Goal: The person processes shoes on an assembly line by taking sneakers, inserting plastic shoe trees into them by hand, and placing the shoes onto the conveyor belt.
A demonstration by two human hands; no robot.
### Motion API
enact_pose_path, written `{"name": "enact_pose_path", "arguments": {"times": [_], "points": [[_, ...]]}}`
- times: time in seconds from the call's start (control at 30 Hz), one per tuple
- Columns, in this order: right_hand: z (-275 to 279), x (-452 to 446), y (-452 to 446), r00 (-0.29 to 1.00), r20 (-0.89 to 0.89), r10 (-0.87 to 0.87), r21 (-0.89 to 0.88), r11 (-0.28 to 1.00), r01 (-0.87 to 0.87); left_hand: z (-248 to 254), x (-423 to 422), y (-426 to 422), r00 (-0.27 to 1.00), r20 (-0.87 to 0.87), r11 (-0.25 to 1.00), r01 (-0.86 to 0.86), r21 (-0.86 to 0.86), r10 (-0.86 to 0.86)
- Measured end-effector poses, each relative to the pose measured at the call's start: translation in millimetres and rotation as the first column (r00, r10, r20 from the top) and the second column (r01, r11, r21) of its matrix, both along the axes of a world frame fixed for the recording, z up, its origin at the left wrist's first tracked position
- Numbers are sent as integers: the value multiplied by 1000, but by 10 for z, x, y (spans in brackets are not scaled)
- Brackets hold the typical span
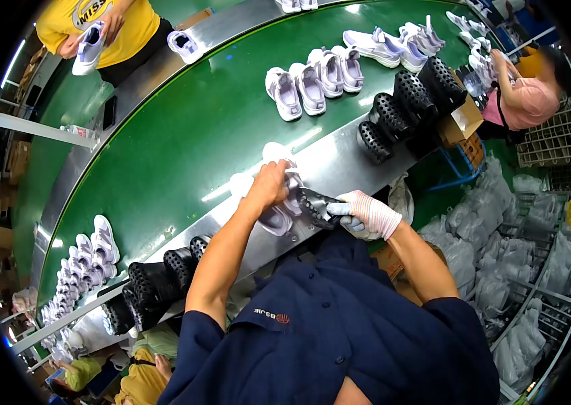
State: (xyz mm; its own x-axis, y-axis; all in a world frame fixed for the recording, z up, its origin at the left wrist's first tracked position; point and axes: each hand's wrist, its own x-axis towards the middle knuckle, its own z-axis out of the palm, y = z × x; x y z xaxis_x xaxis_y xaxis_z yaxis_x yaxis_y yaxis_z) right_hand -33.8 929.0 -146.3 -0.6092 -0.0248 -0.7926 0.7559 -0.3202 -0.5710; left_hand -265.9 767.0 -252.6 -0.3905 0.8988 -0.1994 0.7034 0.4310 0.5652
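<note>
My bare left hand (270, 185) is closed on a white and pale-purple sneaker (292, 181) at the near edge of the green belt. Its fingers are partly hidden by the back of the hand. A second pale sneaker (275, 220) lies just below that hand on the metal edge. My right hand (365, 213), in a white glove with a striped cuff, grips a black perforated shoe form (315, 205). The form's left end meets the sneakers; I cannot tell whether it is inside one.
Black perforated forms (412, 94) line the metal ledge (329, 158) at right, more (154, 280) at left. Sneakers (312, 84) stand on the green belt (164, 155), more (90, 260) at far left. People work across and at right. Plastic bags (461, 246) fill racks at right.
</note>
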Motion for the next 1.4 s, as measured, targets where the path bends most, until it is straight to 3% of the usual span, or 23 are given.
{"name": "enact_pose_path", "arguments": {"times": [0.03, 0.2, 0.27, 0.3, 0.33, 0.4, 0.47, 0.57, 0.6, 0.67, 0.7, 0.73, 0.77, 0.8, 0.9, 0.97, 1.07, 1.1, 1.13, 1.2, 1.27, 1.33, 1.4], "points": [[3, -53, -41, 998, 18, 58, 131, 990, -60, -32, -42, 31, 982, 143, 990, -133, 51, 125], [-76, -206, -69, 978, -18, 207, 422, 888, -180, 89, -209, 33, 905, 402, 989, -112, -93, 140], [-63, -223, -22, 943, 78, 323, 475, 820, -320, 286, -137, 36, 937, 331, 991, -78, -107, 110], [-74, -216, 16, 944, 77, 322, 476, 820, -318, 270, -75, 20, 950, 311, 999, 33, 19, -37], [-100, -198, 51, 961, 74, 265, 440, 857, -270, 281, 28, 27, 990, 91, 994, 108, -16, -107], [-81, -173, 72, 975, 72, 211, 401, 889, -221, 358, 214, 40, 997, -48, 982, 51, -179, -61], [15, -132, 91, 983, 117, 144, 344, 922, -176, 270, 276, 10, 995, -79, 990, 42, -136, -53], [-17, -141, 57, 975, 119, 188, 383, 897, -219, 229, 288, -35, 971, -240, 990, 19, 143, 16], [-57, -154, 41, 971, 122, 207, 410, 880, -239, 194, 199, -38, 970, -241, 990, 22, 142, 13], [-153, -167, 28, 949, 58, 309, 492, 819, -296, 81, -18, 7, 966, 240, 994, -104, 16, 98], [-178, -206, -17, 893, 60, 446, 683, 634, -362, 235, -52, 44, 892, 432, 990, -132, -41, 136], [-47, -325, -113, 817, 97, 568, 834, 402, -379, 170, -111, 90, 892, 432, 991, -131, -40, 135], [102, -416, -232, 808, 212, 549, 819, 352, -454, 92, -164, 135, 856, 511, 997, -72, -30, 77], [81, -490, -385, 779, 299, 550, 869, 180, -461, 12, -178, 163, 811, 585, 1000, -12, -17, 19], [-362, -661, -575, 801, 364, 474, 858, 164, -487, 19, -60, 285, 789, 614, 1000, -17, -11, 20], [-901, -657, -603, 839, 285, 463, 941, 33, -337, -63, -43, 352, 765, 638, 996, -82, -38, 87], [-828, -629, -538, 891, 194, 411, 947, 160, -280, -154, 34, 278, 783, 610, 958, -253, 132, 123], [-620, -486, -533, 912, 38, 408, 967, 216, -136, -2, 23, 245, 892, 435, 965, -212, 157, 126], [-698, -449, -473, 939, 17, 342, 961, 254, -110, 90, 71, 238, 890, 435, 962, -223, 158, 135], [-823, -385, -390, 966, -50, 254, 989, 148, 13, 200, 359, 139, 776, 512, 866, -487, 114, 369], [-933, -472, -356, 980, -51, 192, 984, 180, 16, 71, 464, 94, 846, 454, 905, -390, 171, 278], [-1064, -587, -268, 954, 45, 297, 914, 374, -159, 97, 571, 97, 848, 423, 909, -400, 115, 320], [-1215, -664, -213, 947, 88, 308, 905, 373, -206, 131, 686, 136, 823, 381, 891, -453, -10, 422]]}}
